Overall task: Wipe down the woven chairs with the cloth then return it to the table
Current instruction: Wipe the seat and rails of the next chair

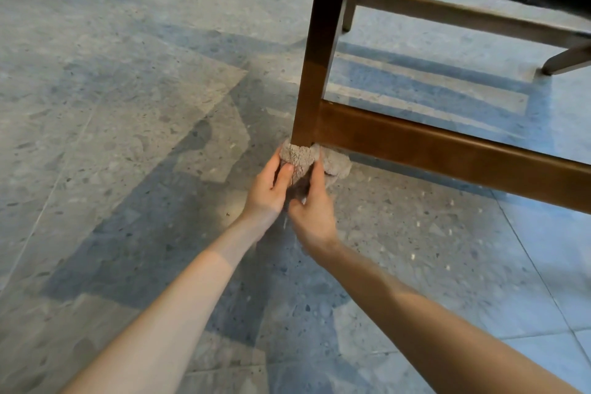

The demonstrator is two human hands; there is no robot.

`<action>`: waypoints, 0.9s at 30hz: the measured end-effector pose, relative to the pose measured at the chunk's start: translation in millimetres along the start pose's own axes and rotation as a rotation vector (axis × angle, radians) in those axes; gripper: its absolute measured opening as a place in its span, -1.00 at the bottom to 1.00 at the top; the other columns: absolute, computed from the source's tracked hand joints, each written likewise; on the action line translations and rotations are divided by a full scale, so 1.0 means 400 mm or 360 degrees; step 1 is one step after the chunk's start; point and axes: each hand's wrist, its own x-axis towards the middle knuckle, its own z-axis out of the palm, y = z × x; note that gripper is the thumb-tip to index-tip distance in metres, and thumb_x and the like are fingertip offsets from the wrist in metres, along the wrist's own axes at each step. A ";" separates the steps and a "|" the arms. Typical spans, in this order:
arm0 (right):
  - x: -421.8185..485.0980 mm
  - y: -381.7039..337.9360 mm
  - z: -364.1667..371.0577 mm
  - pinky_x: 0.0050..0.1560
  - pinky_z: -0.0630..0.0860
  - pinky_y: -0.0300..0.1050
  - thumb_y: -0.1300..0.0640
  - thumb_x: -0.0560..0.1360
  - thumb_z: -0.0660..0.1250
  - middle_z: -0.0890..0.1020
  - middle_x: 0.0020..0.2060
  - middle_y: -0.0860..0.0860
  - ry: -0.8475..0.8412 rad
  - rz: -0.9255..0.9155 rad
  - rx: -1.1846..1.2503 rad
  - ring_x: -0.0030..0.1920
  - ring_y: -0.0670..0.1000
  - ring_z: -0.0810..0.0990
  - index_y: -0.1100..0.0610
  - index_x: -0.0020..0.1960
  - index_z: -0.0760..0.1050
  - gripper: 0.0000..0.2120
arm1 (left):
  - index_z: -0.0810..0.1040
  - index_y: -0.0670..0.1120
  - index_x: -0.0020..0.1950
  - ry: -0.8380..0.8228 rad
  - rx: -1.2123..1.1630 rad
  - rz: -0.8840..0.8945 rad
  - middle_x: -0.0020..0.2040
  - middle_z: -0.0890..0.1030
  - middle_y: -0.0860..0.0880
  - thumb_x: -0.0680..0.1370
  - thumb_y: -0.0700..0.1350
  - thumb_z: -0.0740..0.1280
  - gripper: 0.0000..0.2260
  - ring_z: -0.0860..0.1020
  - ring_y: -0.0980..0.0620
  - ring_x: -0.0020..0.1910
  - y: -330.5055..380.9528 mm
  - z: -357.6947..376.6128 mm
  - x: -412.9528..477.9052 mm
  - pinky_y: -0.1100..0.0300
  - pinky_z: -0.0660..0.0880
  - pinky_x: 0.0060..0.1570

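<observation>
The fluffy beige cloth (pixel 300 158) wraps the foot of the brown wooden chair leg (pixel 315 73) at the grey speckled floor (pixel 128 105); left hand (pixel 267 187) and right hand (pixel 311 206) both grip it.

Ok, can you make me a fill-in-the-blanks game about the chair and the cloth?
1. The fluffy cloth is wrapped round the bottom of one wooden ____ of the chair.
2. The left hand and the right hand both grip the ____.
3. The chair stands on a speckled grey ____.
Missing words: leg; cloth; floor.
</observation>
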 end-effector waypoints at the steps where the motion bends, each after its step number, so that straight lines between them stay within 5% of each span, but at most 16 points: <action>1: -0.002 0.011 -0.002 0.06 0.50 -0.31 0.41 0.48 0.20 0.55 0.25 -0.01 -0.0045 0.0031 -0.0025 0.16 -0.06 0.55 0.01 0.57 -0.05 -0.21 | 0.29 -0.10 0.47 -0.0017 0.0022 -0.0013 0.28 0.47 0.05 0.65 -0.21 0.12 -0.63 0.42 0.16 0.27 -0.010 0.001 -0.006 0.54 0.33 0.13; 5: -0.012 0.020 -0.014 -0.15 0.48 -0.49 0.36 0.48 0.25 0.57 0.07 -0.08 -0.0180 0.0143 -0.0073 -0.03 -0.13 0.55 0.07 0.53 0.05 -0.30 | 0.28 -0.06 0.48 -0.0038 0.0098 -0.0109 0.31 0.49 0.00 0.65 -0.20 0.12 -0.62 0.44 0.10 0.29 -0.040 0.003 -0.032 0.32 0.35 0.24; 8: 0.006 -0.013 -0.016 0.18 0.54 -0.09 0.46 0.45 0.23 0.56 0.17 0.02 -0.0088 0.0077 0.0283 0.16 -0.03 0.56 0.03 0.53 0.09 -0.26 | 0.34 -0.07 0.45 -0.0039 -0.0153 -0.0146 0.29 0.52 -0.02 0.64 -0.27 0.12 -0.63 0.48 0.08 0.27 -0.018 0.003 -0.023 0.17 0.41 0.29; 11: 0.027 -0.042 -0.011 0.15 0.56 0.09 0.49 0.43 0.20 0.59 0.08 -0.02 0.0030 0.0035 0.0452 0.13 0.01 0.59 0.03 0.48 0.18 -0.29 | 0.37 -0.01 0.42 -0.0003 -0.0245 -0.0101 0.23 0.55 0.10 0.63 -0.28 0.14 -0.62 0.51 0.24 0.20 0.014 0.001 0.006 0.36 0.46 0.13; 17: 0.001 0.004 -0.030 0.08 0.58 -0.05 0.30 0.50 0.30 0.55 -0.08 -0.19 -0.0117 0.0114 -0.0025 -0.04 -0.12 0.57 0.02 0.48 0.19 -0.39 | 0.36 -0.06 0.42 -0.0003 -0.0044 -0.0184 0.26 0.52 0.03 0.62 -0.26 0.18 -0.63 0.48 0.11 0.25 -0.023 -0.011 -0.024 0.27 0.39 0.24; 22: 0.001 0.004 -0.072 -0.01 0.53 -0.35 0.20 0.52 0.36 0.63 -0.04 -0.07 0.0011 0.0026 -0.0302 0.05 -0.07 0.62 0.14 0.19 0.51 -0.76 | 0.47 0.06 0.03 0.0312 0.0077 -0.0120 -0.05 0.60 0.07 0.52 -0.29 0.31 -0.76 0.55 0.17 -0.03 -0.018 -0.010 -0.056 0.39 0.44 -0.09; 27: -0.027 -0.051 -0.120 -0.11 0.61 -0.20 0.12 0.50 0.40 0.68 -0.06 -0.07 0.0001 -0.0362 -0.0559 -0.16 -0.16 0.65 0.06 0.10 0.58 -0.82 | 0.45 0.09 0.08 0.0267 0.0127 -0.0142 0.03 0.55 0.16 0.54 -0.16 0.33 -0.81 0.49 0.22 0.06 0.029 -0.044 -0.095 0.36 0.41 -0.05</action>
